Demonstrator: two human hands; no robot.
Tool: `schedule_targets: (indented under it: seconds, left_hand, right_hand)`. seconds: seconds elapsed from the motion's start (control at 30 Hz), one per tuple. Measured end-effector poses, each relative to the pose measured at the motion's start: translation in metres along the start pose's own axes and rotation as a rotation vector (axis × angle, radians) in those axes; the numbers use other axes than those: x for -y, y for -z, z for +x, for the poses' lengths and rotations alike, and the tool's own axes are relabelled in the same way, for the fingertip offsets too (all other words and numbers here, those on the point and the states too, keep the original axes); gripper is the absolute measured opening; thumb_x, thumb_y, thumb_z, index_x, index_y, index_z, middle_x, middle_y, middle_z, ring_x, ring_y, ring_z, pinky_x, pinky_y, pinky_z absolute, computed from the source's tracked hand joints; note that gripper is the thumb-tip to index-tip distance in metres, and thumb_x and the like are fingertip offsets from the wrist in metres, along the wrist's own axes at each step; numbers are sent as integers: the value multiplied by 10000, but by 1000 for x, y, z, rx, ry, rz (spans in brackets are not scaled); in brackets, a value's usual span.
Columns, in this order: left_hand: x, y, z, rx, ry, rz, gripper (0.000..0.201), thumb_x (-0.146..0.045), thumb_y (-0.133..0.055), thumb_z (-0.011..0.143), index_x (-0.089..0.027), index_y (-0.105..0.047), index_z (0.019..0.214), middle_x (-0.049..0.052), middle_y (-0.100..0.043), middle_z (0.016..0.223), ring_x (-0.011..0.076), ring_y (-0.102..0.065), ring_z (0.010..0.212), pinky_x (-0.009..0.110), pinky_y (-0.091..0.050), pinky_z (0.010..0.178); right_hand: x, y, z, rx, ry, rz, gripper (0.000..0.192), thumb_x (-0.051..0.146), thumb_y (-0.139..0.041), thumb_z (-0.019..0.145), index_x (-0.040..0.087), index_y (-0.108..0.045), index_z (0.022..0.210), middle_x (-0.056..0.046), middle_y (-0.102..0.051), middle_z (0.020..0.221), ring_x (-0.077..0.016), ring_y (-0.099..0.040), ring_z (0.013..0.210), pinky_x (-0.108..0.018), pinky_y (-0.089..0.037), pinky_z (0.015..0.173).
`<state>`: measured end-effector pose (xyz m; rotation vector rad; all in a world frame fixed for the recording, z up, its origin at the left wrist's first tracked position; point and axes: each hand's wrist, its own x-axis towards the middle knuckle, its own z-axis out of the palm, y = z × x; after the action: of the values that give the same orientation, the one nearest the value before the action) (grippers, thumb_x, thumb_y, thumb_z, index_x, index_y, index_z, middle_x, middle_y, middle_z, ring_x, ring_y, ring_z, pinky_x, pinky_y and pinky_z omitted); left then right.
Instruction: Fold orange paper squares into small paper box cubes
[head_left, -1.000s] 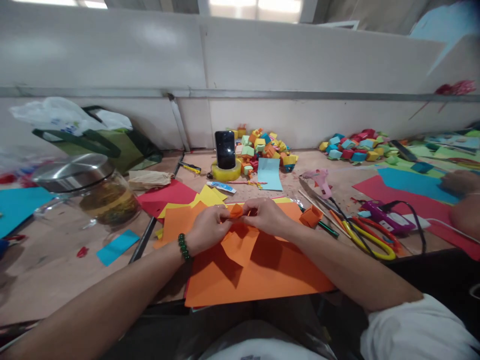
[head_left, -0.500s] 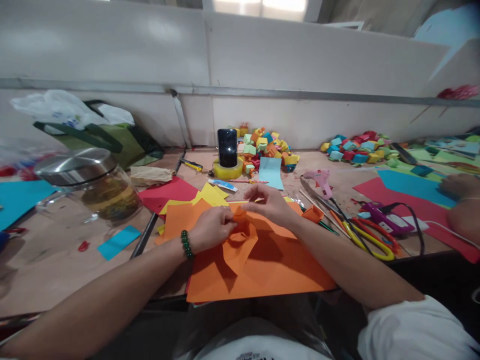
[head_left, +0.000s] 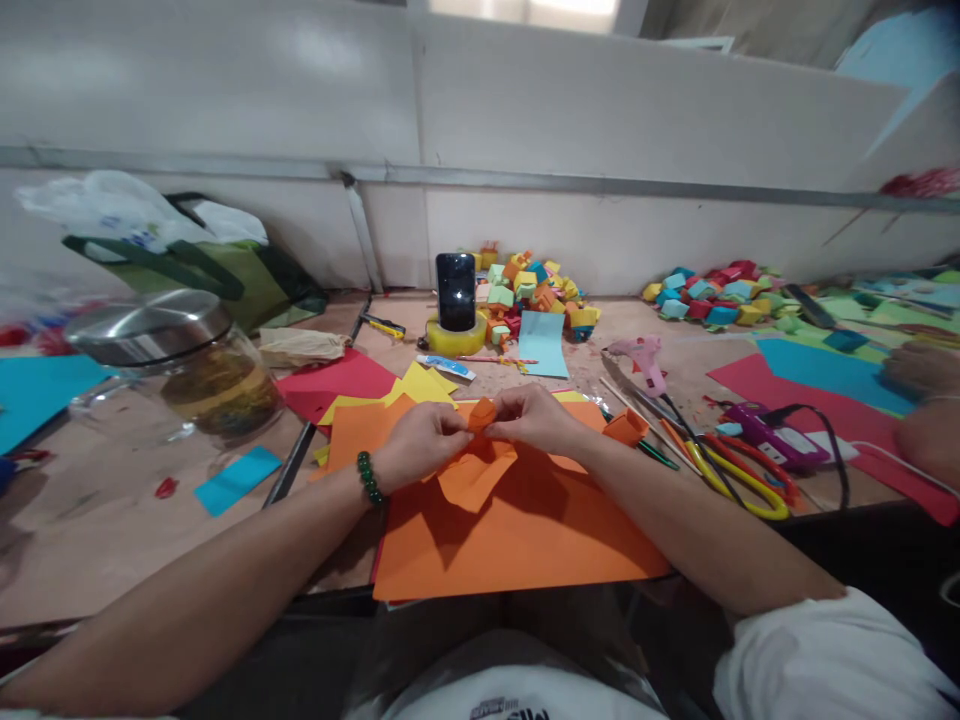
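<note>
head view: only one camera, looks down on the bench (head_left: 97,560)
left hand (head_left: 416,445): forearm enters from 7 o'clock, runs up to centre; green bead bracelet (head_left: 367,478) on the wrist; fingers curled, fingertips pinching the left side of the folded orange piece (head_left: 481,413)
right hand (head_left: 536,418): forearm enters from 4 o'clock, white sleeve (head_left: 832,660) at the lower right corner; fingers bent inward, pinching the right side of the same piece
folded orange piece: small, held just above the bench between both hands, dead centre of frame
orange sheet (head_left: 517,530): large, lies flat under the hands, reaches the near bench edge; a loose creased orange flap sits on it just below the hands
orange paper cube (head_left: 626,427): on the bench at 3 o'clock of the right hand, near, not touching
phone (head_left: 456,291): upright in a yellow tape roll (head_left: 452,340) at 12 o'clock
paper cube pile (head_left: 536,290): just right of the phone
glass jar (head_left: 187,370): metal lid, at 9 o'clock, well apart
scissors (head_left: 739,480): yellow and red handles, at 3 o'clock
another person's hand (head_left: 926,370): far right edge, on coloured sheets
</note>
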<state>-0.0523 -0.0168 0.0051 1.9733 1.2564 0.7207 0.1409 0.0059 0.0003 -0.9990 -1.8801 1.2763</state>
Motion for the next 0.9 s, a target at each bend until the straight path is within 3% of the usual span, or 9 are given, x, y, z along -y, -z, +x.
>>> schedule_targets:
  seconds: [0.13,0.23,0.33,0.47,0.63,0.9]
  left_hand:
    - [-5,1,0,71,99,-145,183,-253,-586,706,-128,-700,636,-4,-601,529,84,-480,478,178,-364,464]
    - [-4,0,0,81,136,-155,222,-261,-558,733,-118,-711,659,-25,-539,463,68,-407,419,174,-307,417]
    - [-1,-1,-1,18,61,-44,217,-206,-527,718,-125,-728,698,-33,-532,466,78,-427,444,173,-305,430]
    - [3,-4,-2,-90,-117,87,198,-152,-519,701,-142,-701,623,-2,-620,562,113,-546,572,185,-403,551]
    - [3,-6,-2,-118,-162,122,199,-153,-522,709,-154,-696,611,21,-677,639,127,-583,610,199,-435,600]
    - [-3,-2,-2,-11,-38,22,254,-156,-473,660,-130,-725,666,-15,-613,531,92,-504,494,169,-380,490]
  right_hand:
    - [-3,-6,-2,-112,83,-24,84,240,-708,648,157,-700,638,8,-619,580,-99,-522,530,-210,-375,480]
    - [2,-4,-3,-95,189,-18,77,210,-671,673,184,-743,684,-12,-668,678,-129,-578,628,-228,-425,540]
    - [8,2,-3,15,181,54,154,257,-624,732,191,-755,687,-37,-708,776,-149,-612,722,-262,-475,647]
    - [8,5,1,32,87,69,248,386,-689,718,154,-705,630,-23,-657,652,-127,-557,621,-261,-451,604]
    - [0,-1,3,-14,151,-58,209,355,-750,675,154,-694,659,-3,-634,621,-108,-525,577,-233,-420,551]
    - [-1,-1,-2,-93,391,-496,93,174,-654,812,176,-696,729,-5,-658,696,-108,-557,628,-227,-432,617]
